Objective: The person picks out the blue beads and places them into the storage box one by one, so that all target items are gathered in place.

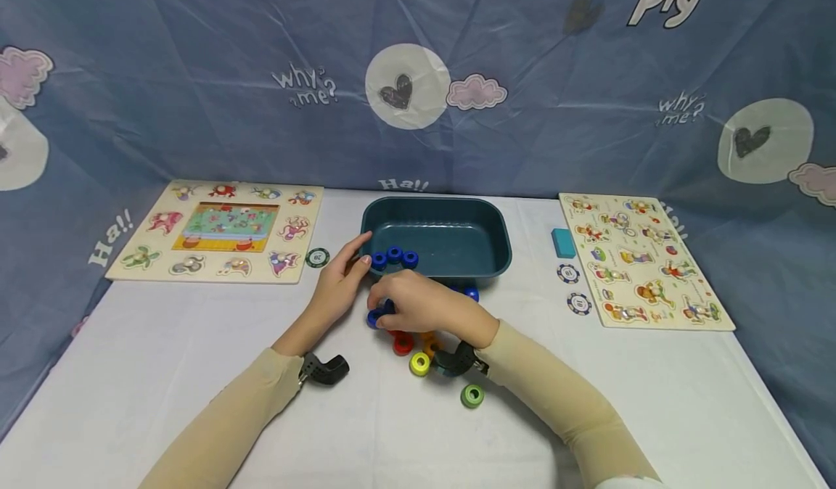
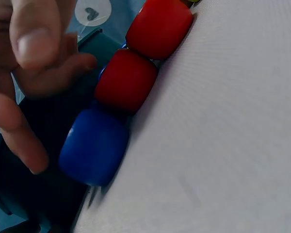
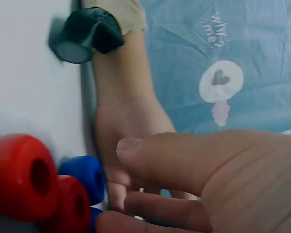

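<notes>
The work looks partly done: 3 blue beads (image 1: pixel 395 257) sit in the tray (image 1: pixel 457 239), other beads (image 1: pixel 403 348) lie outside, the left hand (image 1: pixel 337 282) rests loosely at its rim, whether the right hand (image 1: pixel 418 302) grips one I cannot tell

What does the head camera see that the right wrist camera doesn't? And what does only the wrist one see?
Only the head view: a left picture board, a right picture board, a teal block, a yellow ring and a green ring.

Only the right wrist view: the holes of two red rings together, up close. In the head view, the right hand seems to hide most of one.

Both: some red, some blue rings, both hands, including the left hand, and the heart-patterned backdrop.
</notes>
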### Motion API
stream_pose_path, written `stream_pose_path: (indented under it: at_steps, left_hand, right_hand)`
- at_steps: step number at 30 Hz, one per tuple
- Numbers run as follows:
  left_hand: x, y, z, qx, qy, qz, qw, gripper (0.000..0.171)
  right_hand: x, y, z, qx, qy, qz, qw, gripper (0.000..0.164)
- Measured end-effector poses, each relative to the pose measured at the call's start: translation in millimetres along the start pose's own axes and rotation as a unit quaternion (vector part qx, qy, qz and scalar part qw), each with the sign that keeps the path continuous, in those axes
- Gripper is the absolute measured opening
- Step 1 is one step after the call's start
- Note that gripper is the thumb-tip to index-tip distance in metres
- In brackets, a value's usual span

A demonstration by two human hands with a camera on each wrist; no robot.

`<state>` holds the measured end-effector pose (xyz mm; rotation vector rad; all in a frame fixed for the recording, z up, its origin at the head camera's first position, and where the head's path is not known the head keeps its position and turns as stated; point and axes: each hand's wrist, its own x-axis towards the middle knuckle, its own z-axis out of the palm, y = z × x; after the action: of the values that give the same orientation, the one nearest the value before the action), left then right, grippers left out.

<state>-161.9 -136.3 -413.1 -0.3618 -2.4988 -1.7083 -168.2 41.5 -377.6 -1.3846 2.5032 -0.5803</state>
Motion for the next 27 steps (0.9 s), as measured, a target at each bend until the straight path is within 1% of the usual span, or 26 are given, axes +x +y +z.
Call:
stream_pose_path:
  at_steps: [4,11,15,19,22,27]
  left_hand:
    - [-0.4,1.7,0.7,0.001,0.0,-0.001,1.0,0.045]
    - [8.9,-39.9,7.1,-0.003,0.011,0.013,0.9999,0.045]
    - [8.9,-41.9,7.0,0.0,0.014,0.016,0.9998,0.045]
    - [9.3,-41.2,6.8,0.0,0.012,0.01,0.9999,0.045]
    - [8.6,-36.4,5.9,-0.005,0.01,0.0,0.9999,0.045]
    - [2.9,-10.4,2.3,0.003,0.004,-0.002,1.0,0.045]
  right_hand:
    - [2,2,8,-0.008,-0.003,0.018,1.0,0.017]
    - [7,8,25,-0.032,0.009,0.031,0.999,0.011]
    - [7,9,26,-0.031,0.018,0.026,0.999,0.011]
    - [7,10,27,-0.028,0.03,0.017,0.999,0.009]
    - [8,11,27,-0.023,0.035,0.01,0.999,0.007]
    - [6,8,18,-0.002,0.045,-0.015,0.999,0.005]
